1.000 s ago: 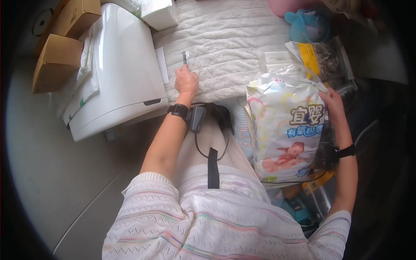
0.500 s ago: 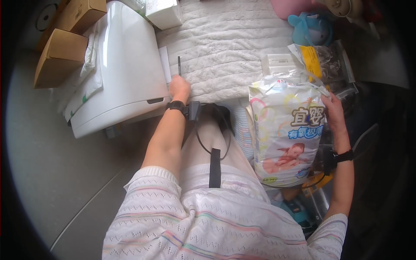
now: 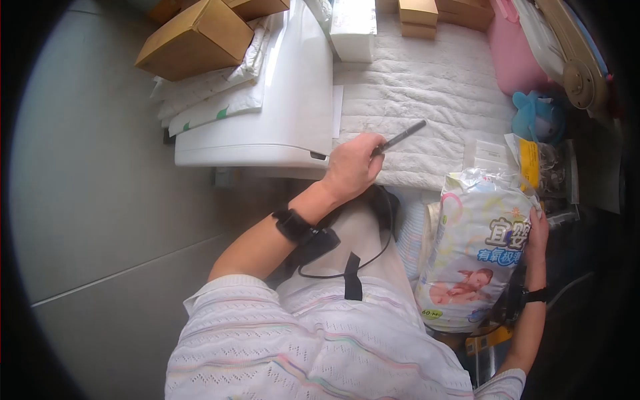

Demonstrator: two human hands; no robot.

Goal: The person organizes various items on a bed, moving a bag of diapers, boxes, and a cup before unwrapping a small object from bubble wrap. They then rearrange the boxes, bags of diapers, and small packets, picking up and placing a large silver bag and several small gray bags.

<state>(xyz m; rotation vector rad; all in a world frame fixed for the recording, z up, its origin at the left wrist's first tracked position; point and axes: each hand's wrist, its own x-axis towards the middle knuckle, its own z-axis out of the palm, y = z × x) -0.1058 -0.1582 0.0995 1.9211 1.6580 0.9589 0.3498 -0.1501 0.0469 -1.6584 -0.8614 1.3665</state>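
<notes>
My left hand (image 3: 352, 167) is closed around a dark pen (image 3: 407, 134), which sticks out to the upper right over the quilted white mat (image 3: 427, 80). At my right side stands a white diaper pack (image 3: 460, 233), printed with large characters and a baby picture. The fingers of my right hand (image 3: 537, 235) grip its right edge near the top, partly hidden behind the wrapper. A white sheet of paper (image 3: 337, 110) lies left of the pen, beside a white appliance-like case (image 3: 267, 137).
Cardboard boxes (image 3: 197, 43) and white packets (image 3: 220, 110) rest on the white case. A tissue-like white pack (image 3: 353, 33) stands at the back. Blue toy (image 3: 533, 117), pink item (image 3: 513, 57) and yellow-labelled bag (image 3: 529, 160) crowd the right side.
The view has shifted, so the things appear further right and lower. My left hand has moved away from the paper, and the pen now slants right instead of pointing away.
</notes>
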